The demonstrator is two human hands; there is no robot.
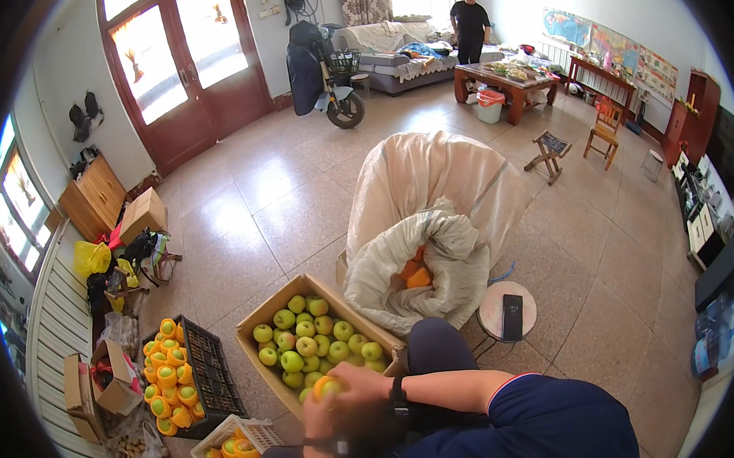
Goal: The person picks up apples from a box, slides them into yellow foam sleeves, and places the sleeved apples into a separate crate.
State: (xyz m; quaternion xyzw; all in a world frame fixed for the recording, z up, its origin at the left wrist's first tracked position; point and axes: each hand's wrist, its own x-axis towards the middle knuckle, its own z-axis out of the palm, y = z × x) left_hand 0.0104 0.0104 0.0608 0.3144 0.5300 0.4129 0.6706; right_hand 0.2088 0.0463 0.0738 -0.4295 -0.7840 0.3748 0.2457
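Note:
Both my hands are closed around a green apple (327, 388) partly covered by an orange foam net sleeve. My left hand (318, 417) grips it from the near left, and my right hand (365, 384) holds it from the right. They are over the near edge of a cardboard box (259, 310) full of loose green apples (305, 346). Behind the box stands an open whitish woven sack (463, 274) with orange foam net sleeves (417, 275) inside. To the left, a black crate (219, 378) holds sleeved apples (166, 376); a white crate (256, 430) nearer me holds more.
A round stool (495, 304) with a phone (512, 317) on it stands right of the sack. Opened cartons (115, 378) and bags line the left wall. Farther off are a folding stool (549, 155), an electric scooter (320, 75), a low table (517, 82) and a standing person (472, 25).

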